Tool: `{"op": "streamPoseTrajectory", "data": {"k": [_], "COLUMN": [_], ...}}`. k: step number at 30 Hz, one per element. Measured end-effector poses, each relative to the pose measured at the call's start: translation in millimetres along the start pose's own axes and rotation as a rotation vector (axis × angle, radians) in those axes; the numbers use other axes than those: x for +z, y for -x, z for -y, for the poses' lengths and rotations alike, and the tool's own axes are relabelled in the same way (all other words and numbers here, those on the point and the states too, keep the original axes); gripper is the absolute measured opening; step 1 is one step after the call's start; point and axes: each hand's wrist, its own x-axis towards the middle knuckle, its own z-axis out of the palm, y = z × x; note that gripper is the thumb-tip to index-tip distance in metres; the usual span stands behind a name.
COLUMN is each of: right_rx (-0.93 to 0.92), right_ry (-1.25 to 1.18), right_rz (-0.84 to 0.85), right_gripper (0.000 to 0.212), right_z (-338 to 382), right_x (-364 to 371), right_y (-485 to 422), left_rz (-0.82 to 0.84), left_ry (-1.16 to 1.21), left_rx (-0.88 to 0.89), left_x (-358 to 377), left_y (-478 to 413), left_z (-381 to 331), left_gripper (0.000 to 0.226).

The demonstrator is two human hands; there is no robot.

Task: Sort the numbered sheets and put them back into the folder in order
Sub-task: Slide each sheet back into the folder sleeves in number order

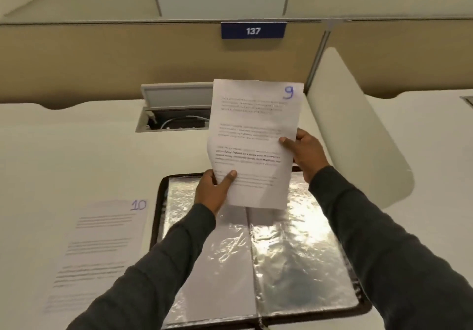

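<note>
The sheet marked 9 [253, 130] is being held up off the desk, upright and facing the person, with its handwritten number showing in the top right corner. The left hand [213, 192] is pinching it at the lower left edge, the thumb lying across the printed side and the other fingers tucked behind the paper. The right hand [305, 154] is gripping the right edge about halfway up, its thumb tip pressing on the front and its fingers curling round the back.

Below both sets of fingers, the folder [294, 253] is lying open and flat on the desk [76, 155], its shiny plastic sleeves catching the light on either side of the spine. To the left of the left hand's fingers, a sheet marked 10 [102, 247] is lying flat on the desk, just beside the folder's left edge.

Beyond the fingertips, partly behind the raised sheet, a cable box [176, 114] is sitting in the desk with its lid propped open and cables showing inside. Further back, a beige partition [115, 58] is carrying a blue sign [253, 30] reading 137. To the right of the right hand's fingers, a white curved divider [358, 130] is standing on the desk.
</note>
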Motion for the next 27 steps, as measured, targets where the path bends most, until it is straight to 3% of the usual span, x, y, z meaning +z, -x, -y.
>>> {"op": "streamPoseTrajectory", "data": {"k": [4, 9, 12, 17, 27], "right_rx": [-0.13, -0.22, -0.25, -0.241, -0.142], "right_ry": [0.131, 0.134, 0.089, -0.036, -0.252], "right_rz": [-0.149, -0.212, -0.232, -0.238, -0.251], "right_gripper": [0.014, 0.011, 0.011, 0.013, 0.016], "right_z": [21, 36, 40, 40, 31], "right_x": [-39, -72, -84, -92, -93], "right_y": [-26, -47, -56, -66, -75], "left_rz": [-0.025, 0.217, 0.261, 0.238, 0.251], "left_ry": [-0.533, -1.106, -1.317, -1.354, -1.162], "left_rx": [0.093, 0.413, 0.504, 0.511, 0.62], "left_x": [52, 107, 129, 143, 145], "left_y": [-28, -54, -64, -78, -80], "left_z": [23, 33, 31, 29, 26], "left_gripper": [0.059, 0.048, 0.046, 0.043, 0.013]}}
